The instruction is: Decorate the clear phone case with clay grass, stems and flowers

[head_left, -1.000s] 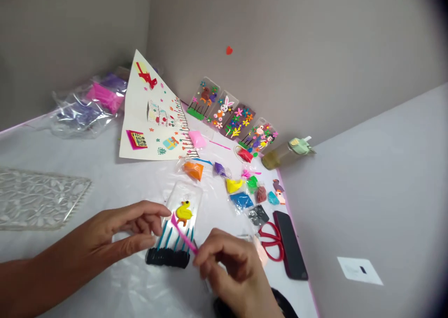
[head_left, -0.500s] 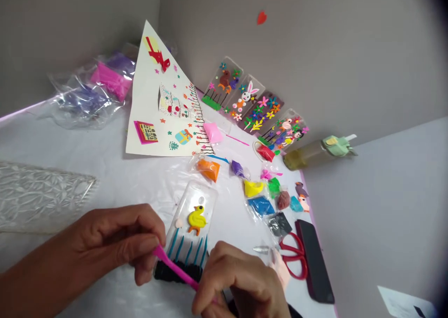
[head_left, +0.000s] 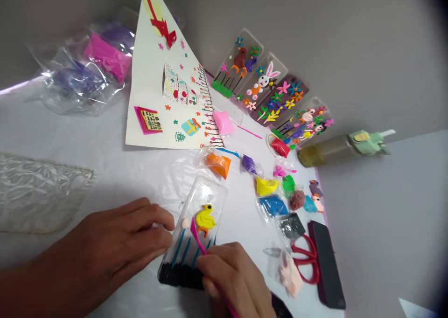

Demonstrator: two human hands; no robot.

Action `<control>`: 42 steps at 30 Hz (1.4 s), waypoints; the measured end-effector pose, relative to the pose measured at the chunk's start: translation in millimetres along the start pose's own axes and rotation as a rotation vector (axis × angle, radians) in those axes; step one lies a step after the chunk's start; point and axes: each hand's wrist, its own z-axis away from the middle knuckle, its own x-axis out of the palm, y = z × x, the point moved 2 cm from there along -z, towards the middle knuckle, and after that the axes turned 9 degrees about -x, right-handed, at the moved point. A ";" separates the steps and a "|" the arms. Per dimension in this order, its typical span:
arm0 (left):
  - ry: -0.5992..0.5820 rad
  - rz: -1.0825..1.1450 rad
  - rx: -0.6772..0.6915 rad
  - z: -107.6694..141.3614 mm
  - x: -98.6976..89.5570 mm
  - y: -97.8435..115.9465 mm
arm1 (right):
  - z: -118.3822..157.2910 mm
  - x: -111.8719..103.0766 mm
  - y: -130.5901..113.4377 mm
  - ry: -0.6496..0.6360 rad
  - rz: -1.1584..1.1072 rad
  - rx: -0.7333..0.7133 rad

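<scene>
Right hand (head_left: pixel 233 276): fingers closed around pink tool (head_left: pixel 199 238), tip beside pale clay dot (head_left: pixel 185 223) on clear phone case (head_left: pixel 191 236). Left hand (head_left: pixel 129 243): fingers loosely curled, near the case's left edge; grip cannot be determined. Case lies on worktop (head_left: pixel 140 173), bearing yellow duck (head_left: pixel 205 218), blue stems and black base. Beyond: orange clay packet (head_left: pixel 217 164). Farther: four decorated cases (head_left: pixel 269 87), leaning against the wall.
</scene>
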 end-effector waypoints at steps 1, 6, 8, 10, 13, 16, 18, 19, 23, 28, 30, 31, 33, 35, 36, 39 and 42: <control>-0.006 -0.021 0.046 -0.4 1.7 -1.2 | -0.5 4.1 -0.8 0.019 0.027 -0.023; 0.023 -0.064 0.138 -0.9 7.4 -8.9 | -5.1 9.8 -0.7 -0.067 0.051 -0.103; 0.040 -0.156 0.199 -0.7 6.8 -14.0 | -4.3 8.0 -0.9 -0.040 0.072 -0.092; 0.047 -0.303 0.293 -0.8 5.3 -19.4 | -2.2 7.9 -1.4 -0.007 0.079 -0.068; 0.052 -0.461 0.396 -2.8 3.8 -24.5 | -0.2 10.3 -1.8 0.002 0.063 -0.067; 0.027 -0.505 0.416 -6.6 5.0 -23.0 | -1.1 10.8 -0.5 -0.004 0.036 -0.086; 0.011 -0.521 0.418 -8.6 7.0 -19.0 | -2.5 9.9 0.7 -0.015 0.019 -0.104; 0.001 -0.526 0.418 -9.0 8.4 -16.7 | -3.2 9.2 1.2 -0.017 0.018 -0.107; 0.026 -0.493 0.336 -7.9 13.3 -9.7 | -4.4 8.0 2.3 -0.017 0.025 -0.127; 0.060 -0.446 0.333 -11.2 7.5 -7.0 | -3.4 9.4 2.8 0.009 0.028 -0.095; 0.065 -0.416 0.347 -15.0 2.2 -7.8 | -3.4 9.6 2.8 0.003 0.032 -0.089; 0.067 -0.403 0.353 -16.5 0.2 -8.7 | -3.6 9.5 2.9 -0.004 0.032 -0.086; 0.064 -0.385 0.368 -18.0 -1.9 -11.5 | -4.6 9.1 3.3 -0.013 0.035 -0.077; 0.048 -0.375 0.392 -17.1 -1.4 -14.9 | -6.4 8.8 4.0 -0.026 0.027 -0.076; 0.036 -0.370 0.411 -15.8 -0.5 -16.4 | -7.4 8.9 4.4 -0.035 0.016 -0.081; 0.017 -0.372 0.441 -11.4 3.2 -17.7 | -10.3 9.7 6.0 -0.053 -0.004 -0.099; 0.071 -0.330 0.360 -8.5 7.4 -13.9 | -11.5 10.9 7.6 -0.056 0.011 -0.106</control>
